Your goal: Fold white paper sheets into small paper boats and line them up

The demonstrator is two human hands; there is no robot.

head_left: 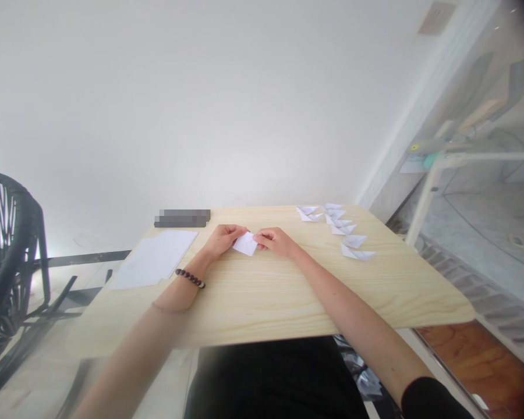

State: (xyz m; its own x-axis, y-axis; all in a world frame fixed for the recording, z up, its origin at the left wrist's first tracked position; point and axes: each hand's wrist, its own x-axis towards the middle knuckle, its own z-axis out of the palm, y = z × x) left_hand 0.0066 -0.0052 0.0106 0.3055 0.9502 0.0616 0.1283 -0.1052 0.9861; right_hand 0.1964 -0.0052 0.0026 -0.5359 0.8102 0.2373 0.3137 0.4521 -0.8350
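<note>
A small folded piece of white paper [245,244] is held just above the middle of the table. My left hand [223,238] pinches its left upper edge between thumb and fingers; a dark bead bracelet is on that wrist. My right hand [276,240] grips the right corner of the same paper, its fingers curled. Part of the paper is hidden behind the fingertips. Several white folded paper shapes [343,227], like little boats, lie on the right back part of the table.
The light wooden table [262,308] stands against a white wall. At its left lies a stack of white paper sheets [155,259], with a dark, blurred-out object [181,219] behind it. A woven black chair [15,250] is to the left, a white metal frame [423,201] to the right.
</note>
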